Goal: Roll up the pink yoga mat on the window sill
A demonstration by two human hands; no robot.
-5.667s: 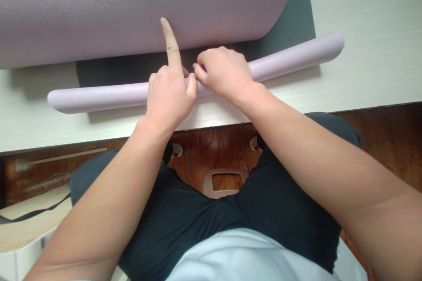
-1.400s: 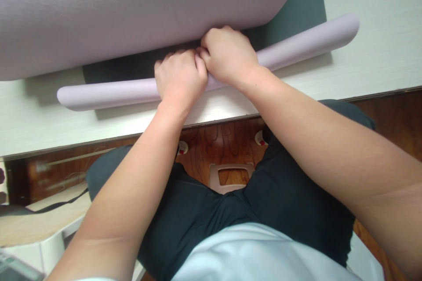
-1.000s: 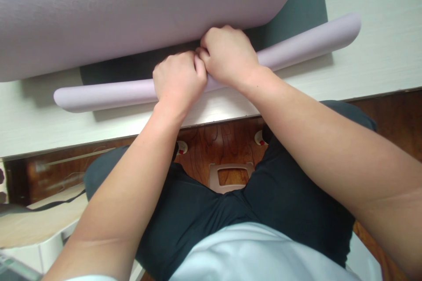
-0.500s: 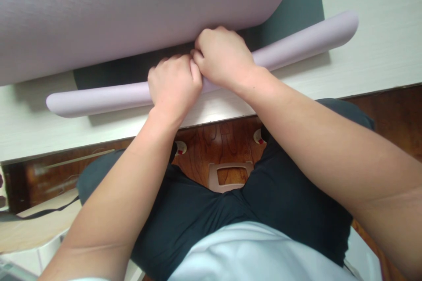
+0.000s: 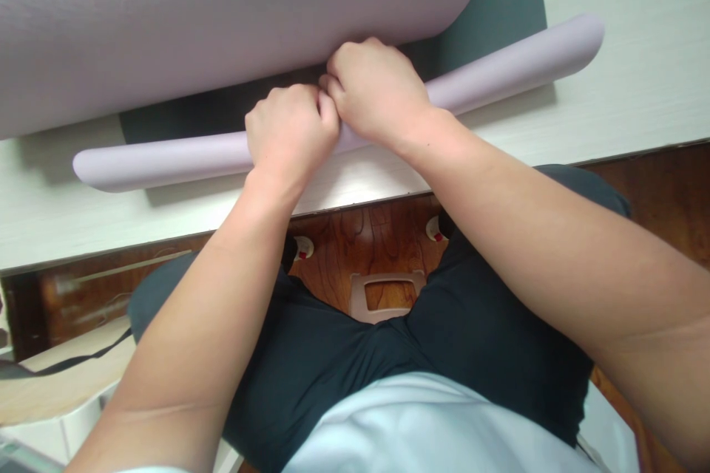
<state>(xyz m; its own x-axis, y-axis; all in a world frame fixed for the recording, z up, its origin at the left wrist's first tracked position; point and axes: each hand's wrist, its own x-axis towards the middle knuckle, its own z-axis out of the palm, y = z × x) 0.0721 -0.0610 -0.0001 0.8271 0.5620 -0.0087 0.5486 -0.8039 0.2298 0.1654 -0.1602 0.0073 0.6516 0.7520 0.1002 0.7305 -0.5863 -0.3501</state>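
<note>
A lilac mat lies on a pale table [image 5: 621,89], its near end wound into a long thin roll [image 5: 166,160] that runs from left to far right. My left hand [image 5: 291,134] and my right hand [image 5: 377,92] sit side by side on the middle of the roll, both with fingers curled over it and knuckles touching. The unrolled part of the mat [image 5: 222,15] curves up behind the hands, and its dark green underside [image 5: 499,7] shows beneath it.
The table's front edge runs just below the roll. Under it are my dark-trousered legs, a reddish wooden floor [image 5: 366,236] and a beige stool part [image 5: 385,295]. A pale box with a black strap [image 5: 49,377] stands at the lower left.
My left index finger, earlier pointing up, has curled down onto the roll. Both hands now grip it close together and have shifted slightly forward; the roll has barely moved in the last second.
</note>
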